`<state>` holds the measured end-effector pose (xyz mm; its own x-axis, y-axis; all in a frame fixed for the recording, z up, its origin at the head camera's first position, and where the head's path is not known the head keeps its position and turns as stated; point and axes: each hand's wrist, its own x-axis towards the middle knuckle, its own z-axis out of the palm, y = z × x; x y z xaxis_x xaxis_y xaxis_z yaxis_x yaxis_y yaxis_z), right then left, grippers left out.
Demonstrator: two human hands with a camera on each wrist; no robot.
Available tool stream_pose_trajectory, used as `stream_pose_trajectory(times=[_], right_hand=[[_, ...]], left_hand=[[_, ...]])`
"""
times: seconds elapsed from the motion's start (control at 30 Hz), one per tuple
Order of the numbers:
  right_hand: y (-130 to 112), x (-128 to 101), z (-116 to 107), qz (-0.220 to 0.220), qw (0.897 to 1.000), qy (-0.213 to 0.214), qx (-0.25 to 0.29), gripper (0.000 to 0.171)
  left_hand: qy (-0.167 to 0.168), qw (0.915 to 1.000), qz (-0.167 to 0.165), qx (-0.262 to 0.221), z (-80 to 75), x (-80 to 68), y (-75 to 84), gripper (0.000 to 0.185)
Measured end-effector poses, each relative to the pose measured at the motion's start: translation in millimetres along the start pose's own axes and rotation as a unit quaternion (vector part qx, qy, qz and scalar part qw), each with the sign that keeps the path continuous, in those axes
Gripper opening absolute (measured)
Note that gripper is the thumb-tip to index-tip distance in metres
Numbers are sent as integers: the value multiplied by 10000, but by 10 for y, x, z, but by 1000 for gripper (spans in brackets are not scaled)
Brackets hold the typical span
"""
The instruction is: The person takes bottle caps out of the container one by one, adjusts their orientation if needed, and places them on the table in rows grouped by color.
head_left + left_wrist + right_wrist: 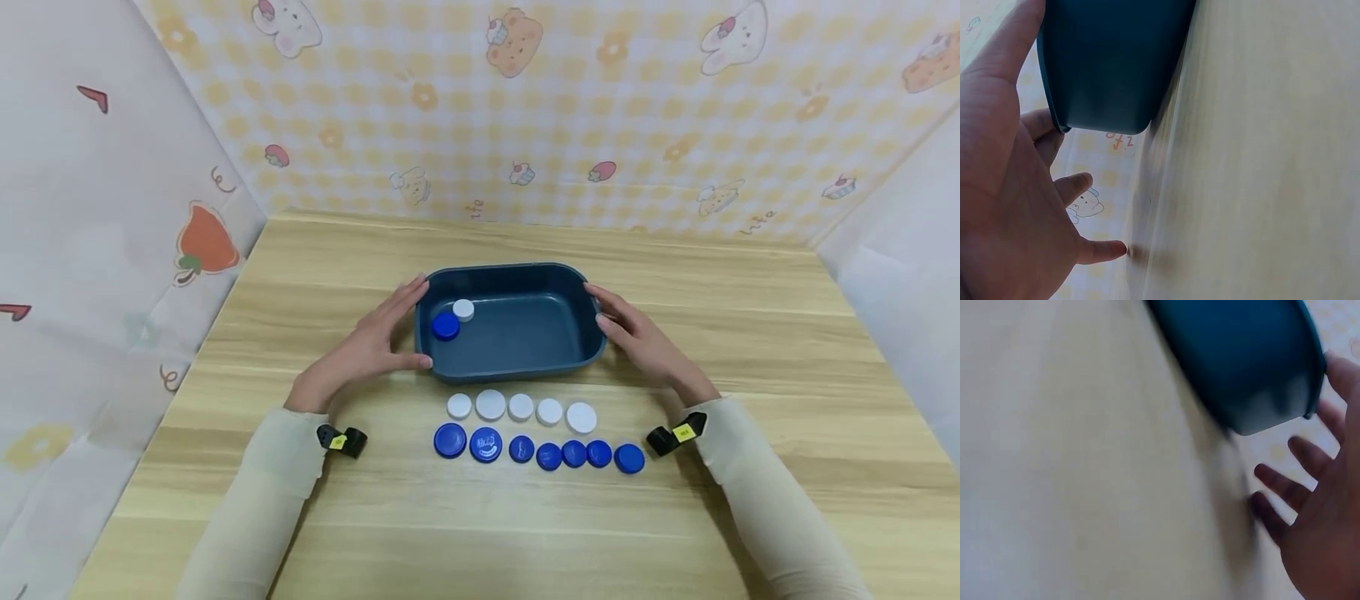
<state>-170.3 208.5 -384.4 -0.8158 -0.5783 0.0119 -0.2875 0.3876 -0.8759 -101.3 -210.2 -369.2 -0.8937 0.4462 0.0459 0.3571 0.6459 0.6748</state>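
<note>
On the wooden counter (750,350), backed by cartoon wallpaper, both open hands (left hand (367,346), right hand (645,342)) flank the blue tub (525,354), steadying it behind sorted bottle caps (536,433).

Wooden table (750,333); cartoon-print backdrop (600,108); black wrist cameras (341,440), yellow labels

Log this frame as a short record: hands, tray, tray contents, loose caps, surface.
left hand: open, fingers straight at the tray's left end
right hand: open, at the tray's right end
tray: dark blue, rectangular, flat on the table
tray contents: one blue cap and one white cap, left corner
loose caps: row of five white caps, row of seven blue caps nearer the person
surface: wooden table
</note>
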Motion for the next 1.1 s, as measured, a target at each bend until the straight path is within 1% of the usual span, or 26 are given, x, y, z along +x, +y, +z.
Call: stream_pose_trajectory(times=[0.07,0.13,0.2,0.27,0.3,0.37,0.43,0.5,0.6,0.7,0.83,1.0,1.03,1.1], right_hand=[[-77,23,-56,-120,9996,125,-227,52],[-203,72,-116,-300,9976,306,-539,52],[-391,134,-158,-472,9929,461,-987,51],[-600,215,-165,-648,9865,413,-1443,49],[-708,265,-152,-742,9831,290,-1648,48],[-915,373,-90,-913,9756,-132,-1994,47],[-1082,503,9,-977,9663,-730,-2266,46],[-1183,649,139,-1014,9535,-1306,-2519,47],[-1235,873,354,-883,9334,-1953,-2878,48],[-1202,1055,548,-720,9144,-2259,-3282,49],[-1143,1205,773,-532,8972,-2441,-3642,54],[-1092,1304,992,-713,8739,-2567,-4066,63],[-1086,1314,1016,-748,8701,-2572,-4137,64],[-1076,1328,1046,-777,8675,-2583,-4180,63]], left_hand=[[-51,10000,-31,76,-5,25,13,103],[-94,9998,-46,141,-11,47,20,103],[-117,9998,-28,160,-15,61,22,103],[-121,9998,-11,155,-22,68,24,102],[-124,9998,-4,161,-26,70,21,102],[-129,9998,6,152,-30,70,15,102],[-118,9999,27,116,-33,74,10,102],[-120,9999,48,101,-32,79,-1,101],[-98,9999,78,50,-26,88,-20,101],[-81,9999,107,-19,-20,91,-33,101],[-72,9998,162,-81,-16,68,-48,101],[29,9997,178,-155,-12,9,-67,101],[37,9997,172,-175,-6,3,-67,101],[42,9996,143,-222,13,-4,-66,101]])
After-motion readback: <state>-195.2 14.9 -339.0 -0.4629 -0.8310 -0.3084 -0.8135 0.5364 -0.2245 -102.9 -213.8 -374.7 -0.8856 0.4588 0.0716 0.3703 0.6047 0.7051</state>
